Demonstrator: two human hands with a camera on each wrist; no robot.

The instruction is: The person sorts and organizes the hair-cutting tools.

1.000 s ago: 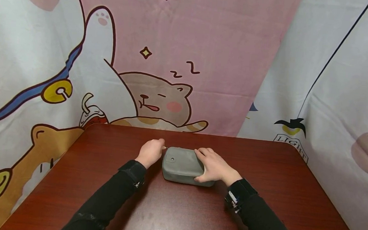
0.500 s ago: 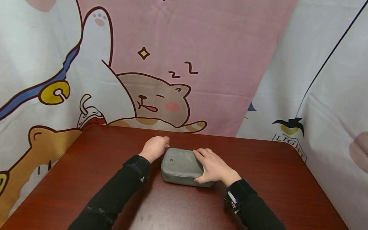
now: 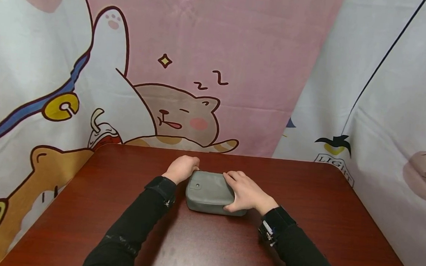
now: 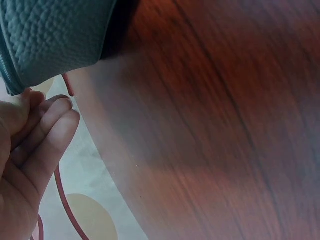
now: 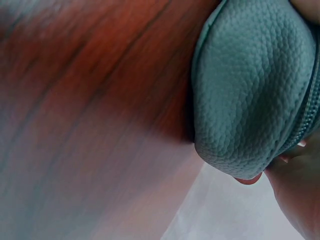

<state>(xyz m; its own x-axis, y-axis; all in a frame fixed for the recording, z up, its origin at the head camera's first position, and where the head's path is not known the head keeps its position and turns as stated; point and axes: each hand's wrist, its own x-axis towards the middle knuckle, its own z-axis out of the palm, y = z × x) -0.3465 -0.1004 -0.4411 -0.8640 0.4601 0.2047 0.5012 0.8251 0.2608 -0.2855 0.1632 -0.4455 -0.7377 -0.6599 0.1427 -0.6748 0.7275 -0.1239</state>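
A grey-green grained pouch (image 3: 206,192) with a zip and a snap stud lies flat on the dark red wooden table (image 3: 323,206). My left hand (image 3: 185,168) sits at its far left corner with curled fingers pinching at the zip edge; what they pinch is hidden. In the left wrist view the curled fingers (image 4: 35,135) lie just below the pouch (image 4: 50,35). My right hand (image 3: 244,191) lies over the pouch's right end, fingers on top and thumb on the near side. The right wrist view shows the pouch's rounded end (image 5: 250,90) and a fingertip under it.
Cartoon-printed cloth hangs (image 3: 188,65) behind and to both sides of the table. The rounded far corners of the table (image 3: 334,168) lie close to the cloth. Both forearms wear black sleeves with wrist straps.
My left hand has slid a little to the right and away along the pouch's far edge. The right hand and the pouch have stayed where they were.
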